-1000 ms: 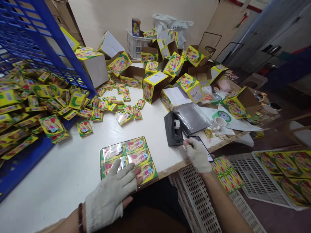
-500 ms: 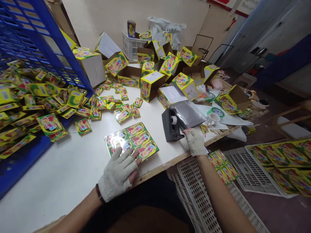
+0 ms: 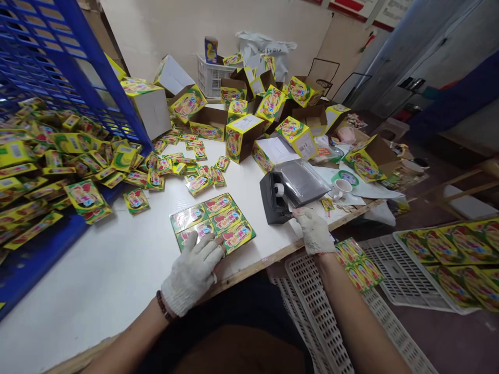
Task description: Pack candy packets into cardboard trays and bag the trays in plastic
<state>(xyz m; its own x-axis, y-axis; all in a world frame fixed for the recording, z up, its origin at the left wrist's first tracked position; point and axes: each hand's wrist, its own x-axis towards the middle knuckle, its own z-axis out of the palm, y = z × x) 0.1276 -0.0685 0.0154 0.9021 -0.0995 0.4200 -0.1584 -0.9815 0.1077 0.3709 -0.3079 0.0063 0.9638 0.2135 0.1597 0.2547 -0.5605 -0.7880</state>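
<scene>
My left hand [image 3: 193, 270], in a fingerless white knit glove, rests with outstretched fingers on the near edge of a flat block of small yellow-green candy boxes [image 3: 230, 221]. Light glints off the block, as if off clear film. To the right stands a black tape dispenser [image 3: 271, 200] with a white hub. At its front end, the gloved right hand [image 3: 314, 231] pinches with thumb and fingertips, apparently on the end of the clear tape, which hardly shows.
A blue crate [image 3: 78, 57] lies tipped at left, small boxes spilling out. Open display cartons [image 3: 244, 137] crowd the back. Past the dispenser are plastic sheets [image 3: 302, 182], a white mug [image 3: 342, 189] and green tape [image 3: 348, 178]. White crates [image 3: 317, 296] stand below the table edge.
My right hand has shifted slightly left, close against the dispenser's front. The left hand has slid a little down and its fingers are closer together on the block.
</scene>
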